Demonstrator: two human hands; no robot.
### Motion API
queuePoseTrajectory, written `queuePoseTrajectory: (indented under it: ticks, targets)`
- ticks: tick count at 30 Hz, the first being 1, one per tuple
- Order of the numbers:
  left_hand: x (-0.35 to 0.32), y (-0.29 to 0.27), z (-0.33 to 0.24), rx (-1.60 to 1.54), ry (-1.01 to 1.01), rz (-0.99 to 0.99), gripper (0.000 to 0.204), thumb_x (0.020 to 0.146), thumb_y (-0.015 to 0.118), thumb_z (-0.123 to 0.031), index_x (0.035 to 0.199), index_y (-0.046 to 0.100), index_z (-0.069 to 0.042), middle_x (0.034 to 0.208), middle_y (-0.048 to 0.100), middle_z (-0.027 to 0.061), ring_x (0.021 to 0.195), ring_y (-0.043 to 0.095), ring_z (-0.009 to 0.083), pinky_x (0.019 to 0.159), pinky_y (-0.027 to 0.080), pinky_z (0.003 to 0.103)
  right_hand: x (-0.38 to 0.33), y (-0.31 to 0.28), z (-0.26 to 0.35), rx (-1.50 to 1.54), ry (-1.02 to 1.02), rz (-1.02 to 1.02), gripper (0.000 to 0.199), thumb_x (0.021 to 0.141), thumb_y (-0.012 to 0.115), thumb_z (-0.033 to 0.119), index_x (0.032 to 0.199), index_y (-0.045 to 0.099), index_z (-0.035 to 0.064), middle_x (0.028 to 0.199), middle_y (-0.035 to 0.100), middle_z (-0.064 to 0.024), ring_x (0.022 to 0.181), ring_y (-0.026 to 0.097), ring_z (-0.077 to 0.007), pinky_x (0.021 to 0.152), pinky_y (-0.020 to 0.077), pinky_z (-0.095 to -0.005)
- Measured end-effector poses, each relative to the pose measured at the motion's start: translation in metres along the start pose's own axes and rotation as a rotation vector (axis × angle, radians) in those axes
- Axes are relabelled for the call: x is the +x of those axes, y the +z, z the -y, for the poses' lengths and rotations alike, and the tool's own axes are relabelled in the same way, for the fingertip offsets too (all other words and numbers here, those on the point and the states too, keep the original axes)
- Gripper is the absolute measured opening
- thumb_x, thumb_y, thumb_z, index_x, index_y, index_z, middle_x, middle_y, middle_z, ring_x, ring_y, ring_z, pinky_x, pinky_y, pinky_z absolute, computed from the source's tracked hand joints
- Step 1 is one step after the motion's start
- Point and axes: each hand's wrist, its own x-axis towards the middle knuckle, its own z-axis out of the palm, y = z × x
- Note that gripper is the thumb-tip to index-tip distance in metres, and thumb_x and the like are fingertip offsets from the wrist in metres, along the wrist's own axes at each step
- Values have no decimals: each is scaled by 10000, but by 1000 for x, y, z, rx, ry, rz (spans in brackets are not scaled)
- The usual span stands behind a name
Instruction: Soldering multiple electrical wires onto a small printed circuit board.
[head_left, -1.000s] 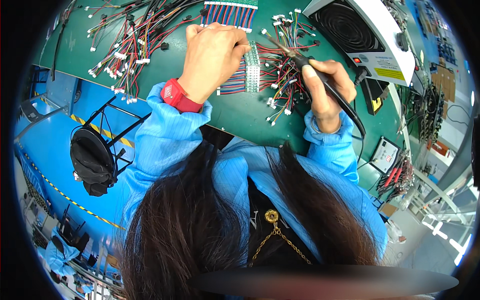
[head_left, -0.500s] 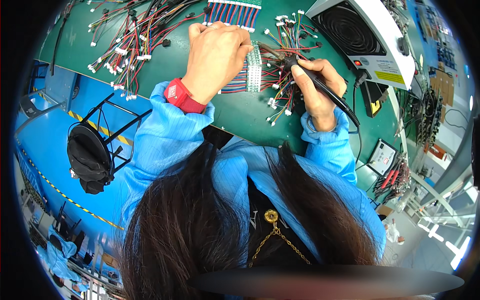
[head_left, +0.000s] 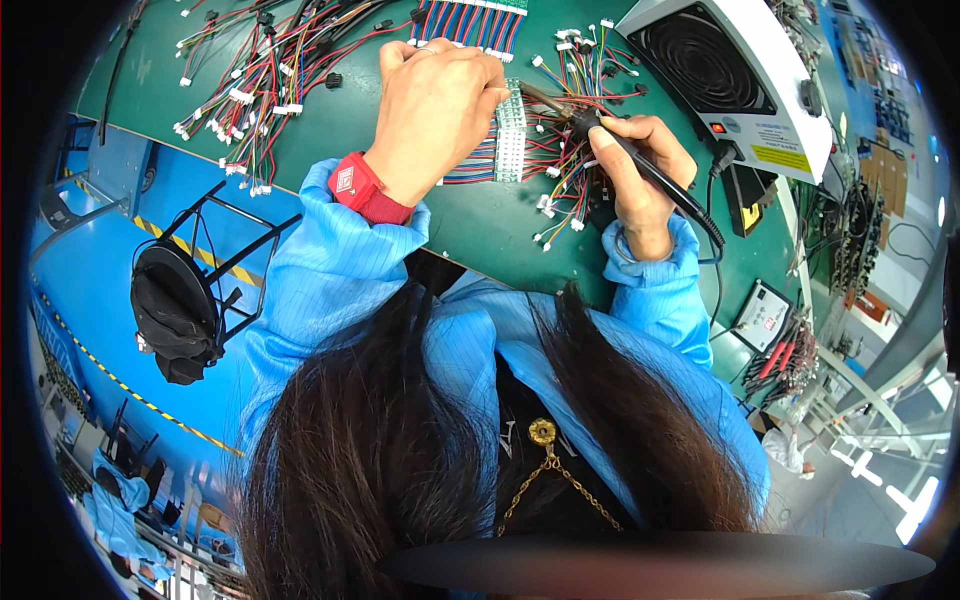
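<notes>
a: where is the work item, and what holds it?

b: the wire harness point(head_left: 500, 140), a flat row of red and blue leads ending in a strip of white connectors, lies on the green mat point(head_left: 350, 130) near the middle of the bench. the left hand point(head_left: 435, 105) is curled closed on top of it, pressing it flat; what the fingertips pinch underneath cannot be told. the right hand point(head_left: 640, 175) is closed in a pen grip around the soldering iron point(head_left: 620, 150), tip pointing toward the connector strip.

a: handling properties?

b: judged light and limp. the leads will likely flex and spring back, so the bundle needs holding down, not lifting. the connector housings are the only stiff part and look small and easily cracked or melted.

a: recommended hold point?

b: on the leads just beside the connector strip, fingers kept clear of the iron tip. the iron itself is rigid; hold it at the dark handle, well back from the metal end.

a: hazards nearby?

b: loose harnesses point(head_left: 250, 90) lie to the left, and the fan unit point(head_left: 730, 70) sits to the right; the iron's cord trails past the right wrist and may snag.
</notes>
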Motion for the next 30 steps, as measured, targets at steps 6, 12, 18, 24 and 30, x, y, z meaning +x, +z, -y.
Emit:
queuePoseTrajectory:
  ticks: [6, 12, 18, 24, 30]
  targets:
    - [0, -1, -1, 4, 4, -2, 82, 828, 717, -198, 799, 705, -122, 843, 712, -3, 878, 638, 199, 799, 332, 401, -1, -2, -4, -54, -15, 8, 162, 789, 781, 56, 874, 682, -41, 705, 666, -67, 603, 590, -88, 546, 447, -227]
    - [0, -1, 0, -4, 0, 2, 88, 832, 715, -203, 801, 709, -121, 861, 721, -10, 894, 645, 196, 811, 331, 400, 3, -14, -1, -132, -470, -201, 161, 750, 765, 21, 843, 651, -45, 644, 630, -96, 535, 569, -127, 492, 417, -254]
    - [0, -2, 0, -22, -29, 33, 93, 831, 718, -210, 806, 725, -121, 895, 732, -13, 920, 656, 188, 829, 331, 396, -3, -6, 1, -212, -331, -130, 165, 738, 769, 17, 848, 659, -37, 644, 617, -102, 535, 565, -129, 488, 414, -256]
    - [0, 0, 0, -20, -32, 13, 97, 833, 717, -214, 802, 726, -122, 899, 734, -19, 933, 653, 186, 845, 333, 402, -3, 0, -2, -307, -284, -31, 193, 727, 807, 59, 847, 678, -21, 688, 654, -108, 552, 601, -154, 522, 456, -273]
    - [-2, -2, -1, -18, -37, 20, 93, 834, 714, -209, 802, 728, -123, 899, 734, -21, 933, 651, 185, 843, 332, 403, -3, 1, 1, -319, -264, -6, 174, 745, 802, 56, 854, 685, -15, 695, 662, -92, 563, 600, -126, 524, 452, -261]
